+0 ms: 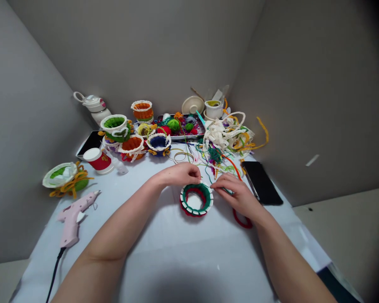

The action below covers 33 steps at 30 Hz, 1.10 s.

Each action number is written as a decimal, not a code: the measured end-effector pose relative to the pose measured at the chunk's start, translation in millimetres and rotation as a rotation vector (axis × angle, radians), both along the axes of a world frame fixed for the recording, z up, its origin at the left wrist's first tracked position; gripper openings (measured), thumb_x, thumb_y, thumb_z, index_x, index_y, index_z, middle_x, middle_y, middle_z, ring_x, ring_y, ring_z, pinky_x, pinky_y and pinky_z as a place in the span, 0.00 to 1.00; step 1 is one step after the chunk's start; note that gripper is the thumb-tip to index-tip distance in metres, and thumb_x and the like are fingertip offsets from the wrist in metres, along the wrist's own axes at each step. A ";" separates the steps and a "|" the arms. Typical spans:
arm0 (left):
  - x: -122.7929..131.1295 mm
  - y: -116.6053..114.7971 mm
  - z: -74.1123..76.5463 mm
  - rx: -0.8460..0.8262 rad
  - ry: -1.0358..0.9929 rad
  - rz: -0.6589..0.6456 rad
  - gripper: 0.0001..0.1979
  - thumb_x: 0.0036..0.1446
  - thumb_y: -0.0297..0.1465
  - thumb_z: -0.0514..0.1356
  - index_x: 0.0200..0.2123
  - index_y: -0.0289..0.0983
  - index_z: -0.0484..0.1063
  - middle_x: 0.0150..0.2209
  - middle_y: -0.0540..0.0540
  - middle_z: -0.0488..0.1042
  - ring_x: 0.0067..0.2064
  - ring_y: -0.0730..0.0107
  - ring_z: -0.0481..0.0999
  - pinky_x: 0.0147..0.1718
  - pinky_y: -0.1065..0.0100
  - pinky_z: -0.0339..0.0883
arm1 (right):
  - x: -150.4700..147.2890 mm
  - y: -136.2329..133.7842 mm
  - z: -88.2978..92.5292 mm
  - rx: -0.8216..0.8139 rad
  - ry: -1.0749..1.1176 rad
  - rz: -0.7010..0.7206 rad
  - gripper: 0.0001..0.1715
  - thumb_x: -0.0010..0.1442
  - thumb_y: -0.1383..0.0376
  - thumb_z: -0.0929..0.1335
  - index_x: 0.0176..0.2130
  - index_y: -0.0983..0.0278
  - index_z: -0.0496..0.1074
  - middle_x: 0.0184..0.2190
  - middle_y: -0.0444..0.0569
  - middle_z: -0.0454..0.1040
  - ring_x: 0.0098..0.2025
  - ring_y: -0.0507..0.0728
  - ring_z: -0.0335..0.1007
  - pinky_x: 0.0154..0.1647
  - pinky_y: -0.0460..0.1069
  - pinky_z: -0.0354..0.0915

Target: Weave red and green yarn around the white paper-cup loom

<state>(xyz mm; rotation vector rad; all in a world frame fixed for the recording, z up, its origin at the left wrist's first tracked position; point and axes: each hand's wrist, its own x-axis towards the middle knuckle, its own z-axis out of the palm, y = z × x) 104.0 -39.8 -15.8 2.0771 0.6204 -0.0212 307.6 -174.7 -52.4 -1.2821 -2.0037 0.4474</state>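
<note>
In front of me on the table stands a small round basket (183,206), red yarn outside and dark green inside, with a white rim crossed by dark stitches. My left hand (187,173) pinches the far edge of its rim, fingers closed. Just right of the basket, my right hand (235,190) is closed on a strand of green yarn (207,174). A tiny tip shows at those fingers, too small to make out. The strand trails back toward a tangle of dark green yarn (214,155). Below my right wrist lies a loop of red yarn (243,223).
A pink glue gun (74,219) with a black cord lies at left, near a red-and-white paper cup (98,160). Several yarn baskets (133,147), a tray (189,136) of yarn balls and white trimmings (221,134) fill the back. At right lies a black phone (262,183).
</note>
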 end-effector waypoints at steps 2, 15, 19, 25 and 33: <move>-1.7 0.8 -0.8 0.006 0.000 -0.015 0.09 0.51 0.33 0.58 0.33 0.34 0.73 0.30 0.49 0.74 0.31 0.75 0.68 0.30 0.75 0.61 | -2.6 0.8 -1.7 -0.022 -0.031 0.020 0.09 0.66 0.67 0.64 0.39 0.61 0.74 0.34 0.50 0.71 0.39 0.57 0.66 0.41 0.53 0.63; 9.3 -11.7 2.6 -0.078 -0.079 -0.018 0.11 0.51 0.35 0.62 0.35 0.33 0.76 0.32 0.48 0.77 0.34 0.72 0.72 0.35 0.72 0.64 | -13.4 2.5 -6.9 -0.092 -0.027 -0.004 0.08 0.65 0.69 0.65 0.38 0.62 0.74 0.34 0.49 0.72 0.39 0.57 0.66 0.41 0.52 0.63; 9.9 -8.8 -2.1 -0.086 -0.075 0.042 0.09 0.50 0.32 0.62 0.32 0.32 0.75 0.30 0.48 0.76 0.33 0.73 0.72 0.35 0.72 0.64 | -8.3 1.1 -6.3 -0.078 -0.008 -0.025 0.08 0.65 0.68 0.65 0.39 0.61 0.74 0.33 0.49 0.73 0.38 0.56 0.67 0.42 0.52 0.63; 7.4 -6.5 0.0 -0.043 -0.036 0.077 0.09 0.53 0.31 0.60 0.36 0.32 0.74 0.34 0.46 0.76 0.35 0.72 0.72 0.36 0.72 0.65 | 0.1 -0.8 -2.0 -0.046 0.026 -0.051 0.08 0.65 0.66 0.65 0.40 0.60 0.74 0.35 0.50 0.73 0.39 0.57 0.68 0.42 0.53 0.64; 9.2 -10.3 -0.3 -0.029 -0.096 -0.016 0.08 0.54 0.30 0.57 0.36 0.33 0.74 0.33 0.48 0.76 0.35 0.73 0.72 0.37 0.73 0.65 | -4.8 -2.5 8.0 -0.037 0.046 -0.051 0.08 0.65 0.66 0.64 0.39 0.60 0.73 0.34 0.50 0.73 0.39 0.58 0.68 0.41 0.54 0.64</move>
